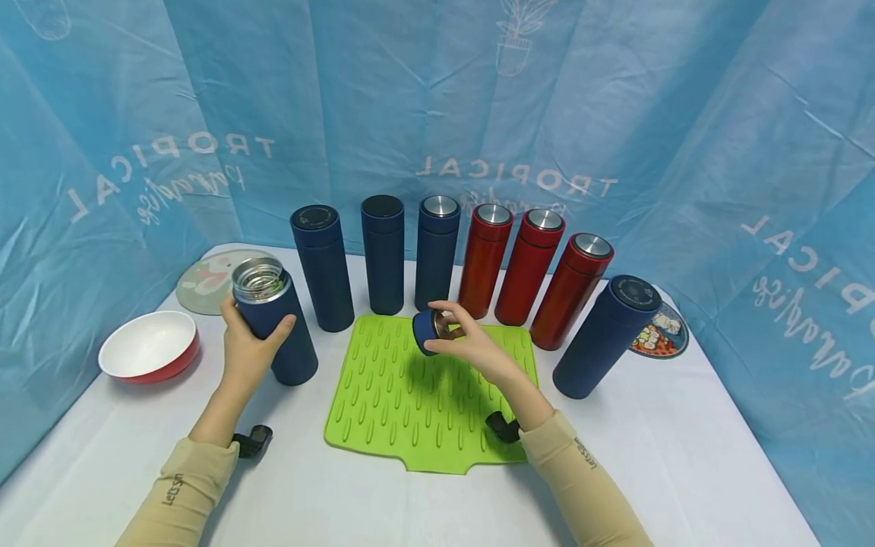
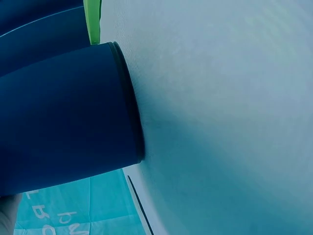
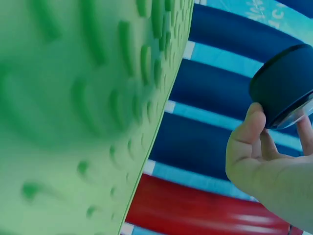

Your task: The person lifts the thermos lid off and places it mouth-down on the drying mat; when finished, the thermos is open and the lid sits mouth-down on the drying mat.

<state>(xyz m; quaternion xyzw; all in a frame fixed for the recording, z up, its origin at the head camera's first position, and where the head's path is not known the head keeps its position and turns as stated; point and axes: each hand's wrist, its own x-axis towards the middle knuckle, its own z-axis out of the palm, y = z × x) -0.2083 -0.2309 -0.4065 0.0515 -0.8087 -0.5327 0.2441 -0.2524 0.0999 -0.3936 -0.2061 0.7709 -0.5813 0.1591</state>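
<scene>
At the left in the head view, my left hand [image 1: 249,346] grips an open blue bottle [image 1: 295,342] round its upper body; its steel mouth shows, with no lid on. The same bottle [image 2: 68,117] fills much of the left wrist view, its base at the white cloth. My right hand [image 1: 475,346] pinches a blue lid [image 1: 425,332] between thumb and fingers above the green mat [image 1: 383,410]. In the right wrist view the lid [image 3: 283,83] is tilted in the fingers of my right hand [image 3: 269,171].
Behind the mat stand several closed blue bottles [image 1: 383,258] and three red ones [image 1: 484,266]. Another blue bottle [image 1: 601,342] stands at the right, near a patterned plate [image 1: 661,342]. A red-and-white bowl [image 1: 150,346] and a round mat [image 1: 198,285] lie at the left.
</scene>
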